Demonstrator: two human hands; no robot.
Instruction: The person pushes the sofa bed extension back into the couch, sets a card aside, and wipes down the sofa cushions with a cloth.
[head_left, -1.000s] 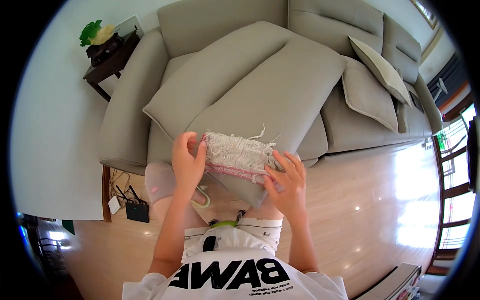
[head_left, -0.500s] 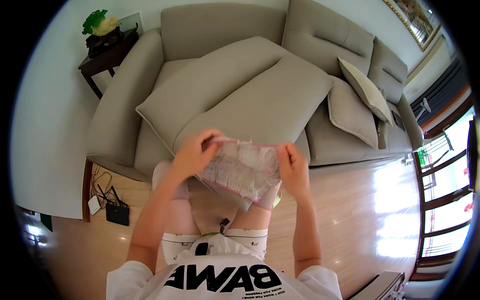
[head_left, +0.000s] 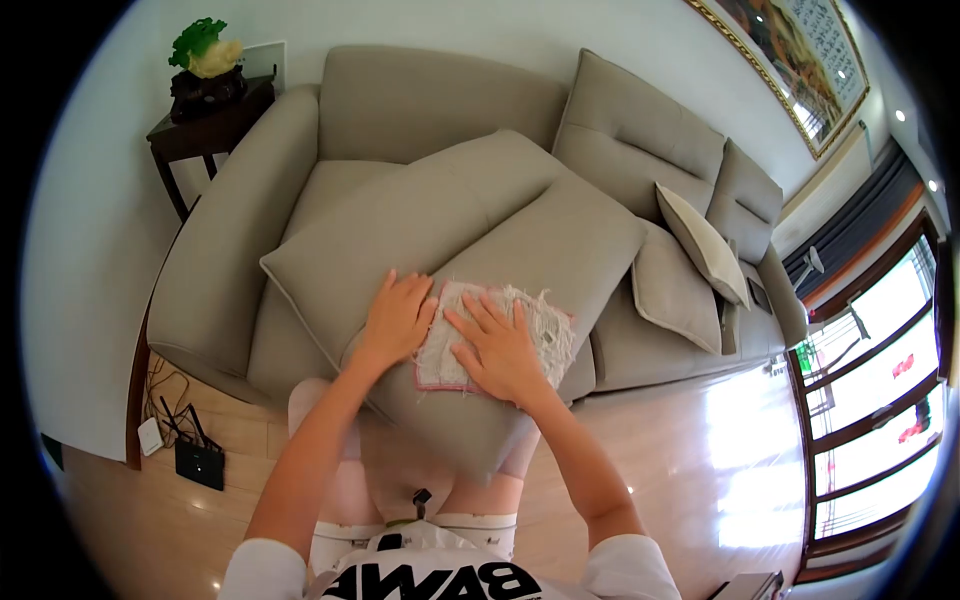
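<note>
A frayed greyish-white cleaning cloth [head_left: 553, 335] with a pink edge lies flat on a large loose beige sofa cushion [head_left: 400, 215]. My right hand [head_left: 497, 350] rests on the cloth, palm down with the fingers spread. Just left of it, my left hand [head_left: 397, 315] lies flat on the cushion, its fingers stretched out beside the cloth's left edge. The cushion sits at a slant across the sofa seat, and its near corner juts out over my legs.
The beige sofa [head_left: 215, 230] runs along the wall, with a pale throw pillow [head_left: 700, 245] to the right. A dark side table [head_left: 205, 135] bears a green-and-white ornament [head_left: 208, 50]. On the floor at left are a black router [head_left: 200, 462] and cables. Glazed doors [head_left: 880, 400] stand at right.
The cloth, held up between both hands before, now lies on the cushion. My right hand has moved left onto it, and my left hand has let go and opened flat on the cushion.
</note>
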